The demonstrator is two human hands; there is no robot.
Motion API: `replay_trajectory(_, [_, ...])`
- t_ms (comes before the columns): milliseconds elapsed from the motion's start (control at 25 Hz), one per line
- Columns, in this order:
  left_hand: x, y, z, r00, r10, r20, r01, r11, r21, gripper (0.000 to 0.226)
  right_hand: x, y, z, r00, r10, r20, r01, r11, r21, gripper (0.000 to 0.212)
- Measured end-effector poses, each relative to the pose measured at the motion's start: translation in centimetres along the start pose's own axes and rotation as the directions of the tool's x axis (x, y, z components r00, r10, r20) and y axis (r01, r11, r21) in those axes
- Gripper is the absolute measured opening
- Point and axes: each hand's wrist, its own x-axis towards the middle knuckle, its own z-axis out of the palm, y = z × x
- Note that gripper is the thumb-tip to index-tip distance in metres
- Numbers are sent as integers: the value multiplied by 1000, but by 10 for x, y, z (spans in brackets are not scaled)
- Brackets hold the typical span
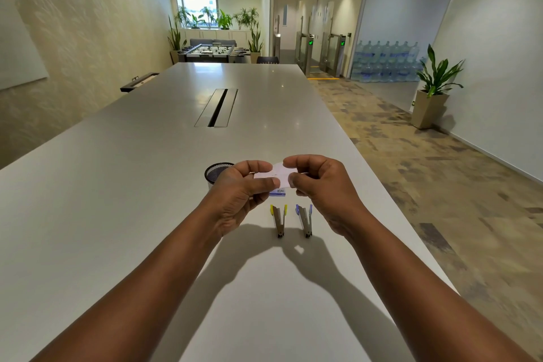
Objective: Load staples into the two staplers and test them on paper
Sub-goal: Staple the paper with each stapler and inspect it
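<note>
Pinching the small white paper (278, 174) above the bench (117, 185), left hand (244, 188) and right hand (318, 182) gripping opposite ends, the person should hold it taut while checking it, over the yellow stapler (278, 219) and blue stapler (305, 219) lying just nearer.

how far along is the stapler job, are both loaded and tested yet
Looks late, though loading can't be confirmed. Both staplers, yellow and blue, lie on the table with no hand on them. In hand: the left hand and right hand pinch a small folded paper, apparently checking it; any staple in it is too small to tell. A small box lies beneath it. Left: possibly testing either stapler.
</note>
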Motion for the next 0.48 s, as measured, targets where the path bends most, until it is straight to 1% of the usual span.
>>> replay_trajectory(80, [1,-1,0,1000,9,-1,-9,1000,15,26,1,2,-1,1000,9,-3,-8,1000,10,31])
replay_trajectory(200, [4,-3,2,998,-4,-67,3,1000,-24,9,2,4,0,1000,6,15,-6,1000,-4,32])
replay_trajectory(240, [5,-4,3,996,-12,-91,9,999,-37,8,2,4,0,1000,4,18,-4,1000,-12,32])
replay_trajectory(280, [6,-4,3,995,-19,-103,14,999,-44,10,2,5,1,1000,3,17,-2,1000,-18,31])
replay_trajectory(360, [7,-5,1,998,-10,-69,7,999,-42,13,3,4,0,1000,3,9,-3,1000,-9,31])
replay_trajectory(480, [6,-5,-1,1000,17,2,-17,999,-29,31,5,4,0,1000,18,-12,-17,999,32,30])
